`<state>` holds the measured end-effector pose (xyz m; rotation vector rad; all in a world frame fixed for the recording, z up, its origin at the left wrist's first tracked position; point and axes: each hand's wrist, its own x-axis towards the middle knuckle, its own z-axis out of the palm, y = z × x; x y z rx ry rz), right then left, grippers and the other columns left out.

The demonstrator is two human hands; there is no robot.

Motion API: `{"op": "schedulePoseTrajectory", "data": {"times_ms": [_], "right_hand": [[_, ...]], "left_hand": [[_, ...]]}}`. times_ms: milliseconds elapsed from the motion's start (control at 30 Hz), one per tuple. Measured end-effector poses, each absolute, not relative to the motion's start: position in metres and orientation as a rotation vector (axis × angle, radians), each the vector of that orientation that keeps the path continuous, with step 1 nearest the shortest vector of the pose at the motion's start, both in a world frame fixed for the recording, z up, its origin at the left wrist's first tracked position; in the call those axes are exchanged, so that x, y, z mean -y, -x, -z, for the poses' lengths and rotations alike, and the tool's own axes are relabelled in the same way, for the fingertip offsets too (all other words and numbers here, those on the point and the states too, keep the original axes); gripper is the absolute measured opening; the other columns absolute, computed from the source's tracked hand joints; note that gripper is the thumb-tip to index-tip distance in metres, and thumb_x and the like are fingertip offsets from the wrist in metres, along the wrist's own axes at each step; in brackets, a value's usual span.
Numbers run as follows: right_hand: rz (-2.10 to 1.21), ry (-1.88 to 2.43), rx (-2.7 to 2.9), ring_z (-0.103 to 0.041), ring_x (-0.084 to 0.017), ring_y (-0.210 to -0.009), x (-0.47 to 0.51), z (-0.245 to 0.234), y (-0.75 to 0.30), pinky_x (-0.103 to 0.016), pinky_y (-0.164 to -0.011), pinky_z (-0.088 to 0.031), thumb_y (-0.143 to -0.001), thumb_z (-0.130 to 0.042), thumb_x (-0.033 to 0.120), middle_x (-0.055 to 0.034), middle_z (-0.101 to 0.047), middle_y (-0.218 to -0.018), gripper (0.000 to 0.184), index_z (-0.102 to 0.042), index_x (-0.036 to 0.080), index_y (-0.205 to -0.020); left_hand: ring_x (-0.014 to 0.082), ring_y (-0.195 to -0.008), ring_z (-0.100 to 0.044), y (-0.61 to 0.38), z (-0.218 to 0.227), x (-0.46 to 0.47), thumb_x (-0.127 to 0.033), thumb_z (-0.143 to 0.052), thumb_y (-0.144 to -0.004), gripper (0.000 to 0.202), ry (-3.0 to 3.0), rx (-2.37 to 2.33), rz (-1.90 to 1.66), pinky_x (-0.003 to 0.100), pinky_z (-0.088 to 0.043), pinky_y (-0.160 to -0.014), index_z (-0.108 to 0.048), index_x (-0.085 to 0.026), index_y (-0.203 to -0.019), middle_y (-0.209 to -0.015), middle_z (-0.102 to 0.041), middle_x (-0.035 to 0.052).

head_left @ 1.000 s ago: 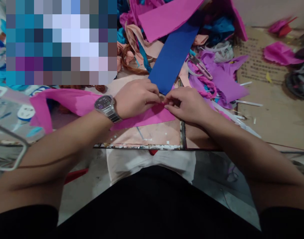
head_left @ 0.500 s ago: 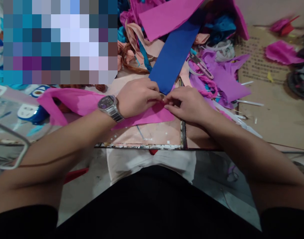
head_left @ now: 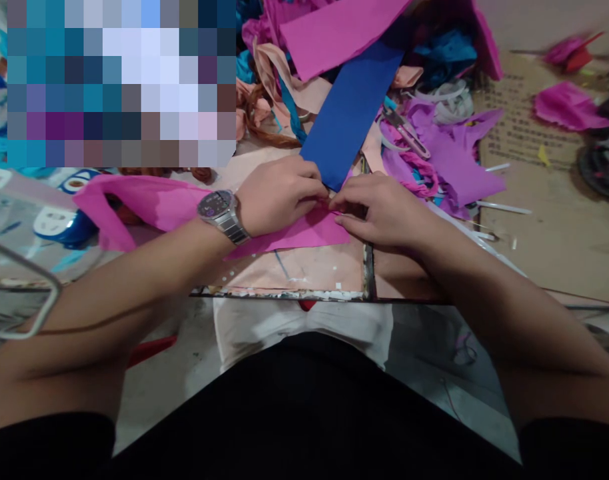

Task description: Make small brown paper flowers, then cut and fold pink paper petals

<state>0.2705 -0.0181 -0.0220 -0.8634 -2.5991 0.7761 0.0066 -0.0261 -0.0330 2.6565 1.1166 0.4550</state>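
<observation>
A long strip of pink crepe paper (head_left: pixel 154 203) lies across the table and runs under my wrists. My left hand (head_left: pixel 277 195), with a metal watch (head_left: pixel 219 212) on the wrist, pinches the strip's right end with closed fingers. My right hand (head_left: pixel 379 210) meets it fingertip to fingertip and pinches the same end. A blue paper strip (head_left: pixel 349 110) lies just beyond both hands, its near corner almost touching them.
Piles of pink, purple, blue and peach paper scraps (head_left: pixel 444 153) cover the table's far side. Small scissors (head_left: pixel 402 130) lie among them. Brown cardboard (head_left: pixel 549 220) is at the right. A wire hanger (head_left: pixel 29 300) sits at the left edge. The table's front edge (head_left: pixel 284 293) is near my body.
The pink strip's left loop has shifted slightly to the right. Both hands stay pinched together at its right end, barely moved.
</observation>
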Motion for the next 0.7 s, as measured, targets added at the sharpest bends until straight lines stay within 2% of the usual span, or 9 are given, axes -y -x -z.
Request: {"op": "schedulePoseTrajectory", "data": {"times_ms": [233, 433, 700], "right_hand": [[-0.793, 0.879, 2.612, -0.072, -0.031, -0.1, 0.018, 0.0198, -0.2707, -0.047, -0.094, -0.053, -0.097, -0.072, 0.028, -0.009, -0.083, -0.105, 0.015, -0.083, 0.027, -0.106], [-0.787, 0.861, 2.619, -0.073, -0.03, -0.099, 0.0175, 0.0204, -0.2715, -0.047, -0.095, -0.052, -0.098, -0.069, 0.026, -0.009, -0.082, -0.107, 0.016, -0.083, 0.026, -0.105], [-0.706, 0.728, 2.62, -0.073, -0.027, -0.096, 0.014, 0.0273, -0.2745, -0.042, -0.091, -0.054, -0.099, -0.068, 0.023, -0.009, -0.083, -0.105, 0.018, -0.083, 0.023, -0.109]], "left_hand": [[0.0301, -0.118, -0.073, -0.0084, 0.0302, 0.0285, -0.031, -0.053, -0.111, 0.037, -2.648, -1.092, -0.437, 0.047, -0.056, -0.099, -0.089, -0.028, -0.116, -0.125, -0.085, 0.0091], [0.0296, -0.11, -0.074, -0.0079, 0.0337, 0.0277, -0.032, -0.054, -0.111, 0.036, -2.72, -1.052, -0.487, 0.046, -0.057, -0.092, -0.09, -0.026, -0.112, -0.122, -0.087, 0.0097], [0.0271, -0.112, -0.075, -0.0066, 0.0342, 0.0278, -0.03, -0.055, -0.111, 0.034, -2.738, -1.075, -0.468, 0.04, -0.055, -0.093, -0.09, -0.028, -0.112, -0.12, -0.085, 0.008]]}}
